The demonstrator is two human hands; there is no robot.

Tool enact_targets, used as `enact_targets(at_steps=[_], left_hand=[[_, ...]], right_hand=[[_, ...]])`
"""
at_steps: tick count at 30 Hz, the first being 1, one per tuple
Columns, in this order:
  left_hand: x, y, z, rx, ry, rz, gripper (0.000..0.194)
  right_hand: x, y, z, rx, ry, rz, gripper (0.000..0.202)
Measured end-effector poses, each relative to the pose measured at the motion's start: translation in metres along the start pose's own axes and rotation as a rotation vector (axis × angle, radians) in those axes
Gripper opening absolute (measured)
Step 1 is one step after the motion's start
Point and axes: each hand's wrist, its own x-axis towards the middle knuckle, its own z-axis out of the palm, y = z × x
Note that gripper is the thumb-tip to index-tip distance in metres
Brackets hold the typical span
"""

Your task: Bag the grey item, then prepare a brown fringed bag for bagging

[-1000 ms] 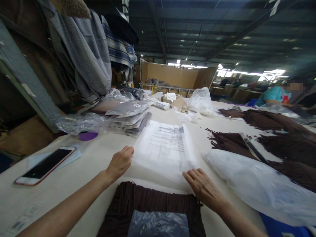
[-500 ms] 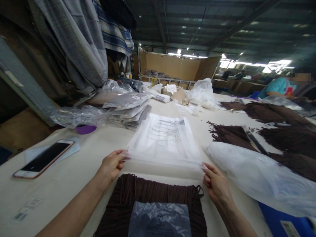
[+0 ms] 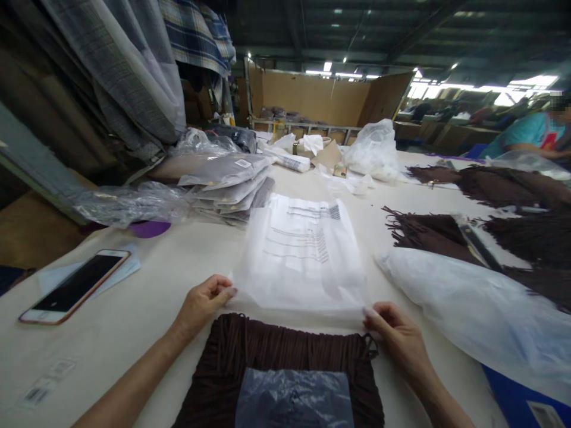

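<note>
Clear plastic bag [image 3: 303,255], one, printed, flat on the table [image 3: 134,309] beyond a folded brown fringed garment [image 3: 285,356]: likely light, limp, slippery; best held at near corners. Left hand [image 3: 200,303] and right hand [image 3: 397,336] each pinch one corner. One phone [image 3: 74,286]; packed bags [image 3: 232,187] stacked, count unclear

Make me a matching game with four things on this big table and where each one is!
Things:
1. phone
2. printed plastic bag
3. folded brown fringed fabric
4. stack of bagged grey items

Places:
A. pinched at its near corners by both hands
B. far left, behind the bag
C. closest, between the arms
D. near left, screen up

Pairs: 1-D, 2-A, 3-C, 4-B
</note>
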Motion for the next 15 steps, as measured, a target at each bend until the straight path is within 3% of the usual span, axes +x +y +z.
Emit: enact_targets(at_steps=[4, 8, 12, 15], left_hand=[[-0.019, -0.011, -0.007, 0.329, 0.043, 0.199, 0.02], [-0.035, -0.023, -0.011, 0.535, 0.103, 0.326, 0.019], [-0.049, -0.028, -0.011, 0.641, 0.162, 0.241, 0.025], [-0.062, -0.026, -0.007, 0.715, 0.228, 0.041, 0.033]], right_hand=[[-0.024, 0.006, -0.003, -0.473, -0.056, -0.177, 0.033], [-0.049, 0.005, 0.003, -0.624, 0.038, -0.205, 0.032], [-0.062, 0.002, 0.009, -0.646, 0.022, -0.134, 0.032], [-0.067, 0.003, 0.007, -0.648, 0.001, -0.048, 0.033]])
